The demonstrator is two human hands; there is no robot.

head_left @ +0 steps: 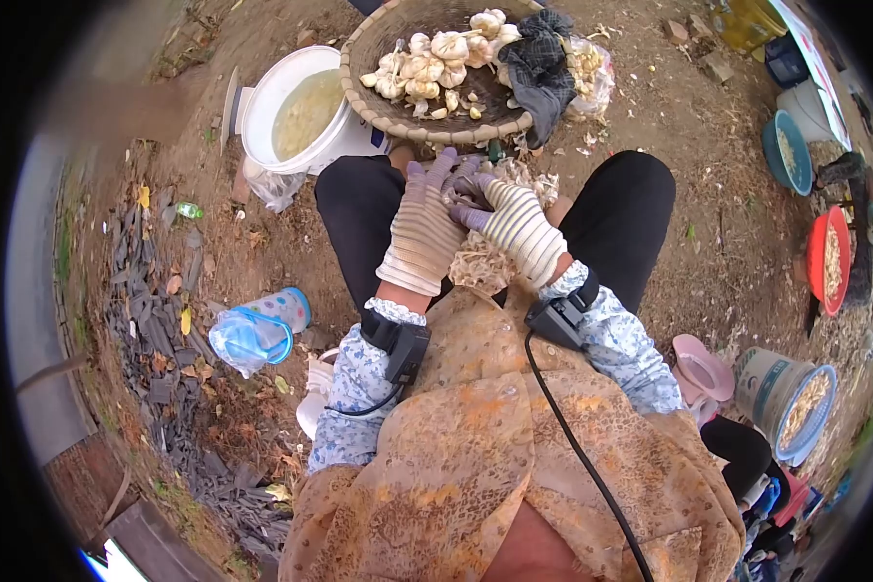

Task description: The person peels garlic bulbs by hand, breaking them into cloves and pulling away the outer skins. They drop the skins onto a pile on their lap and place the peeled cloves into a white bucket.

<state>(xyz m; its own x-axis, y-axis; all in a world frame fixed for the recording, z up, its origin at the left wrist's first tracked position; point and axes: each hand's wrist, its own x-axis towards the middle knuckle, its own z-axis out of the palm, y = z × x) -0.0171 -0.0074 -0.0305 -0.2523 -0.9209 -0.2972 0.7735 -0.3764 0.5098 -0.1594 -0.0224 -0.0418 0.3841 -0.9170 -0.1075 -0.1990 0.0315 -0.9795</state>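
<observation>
Both of my hands wear striped cream gloves with purple-grey fingers and meet between my knees. My left hand has its fingers bent forward around something small. My right hand is closed against it, thumb and fingers drawn together. What they hold is mostly hidden by the gloves. Below and behind the hands lies a heap of dry garlic skins. Just ahead stands a woven basket with whole garlic bulbs, a few loose cloves and a dark cloth over its right side.
A white bucket of cloudy liquid stands front left. A patterned pail with a plastic bag is at my left. To the right are a teal basin, a red basin, a pale bucket and a pink hat.
</observation>
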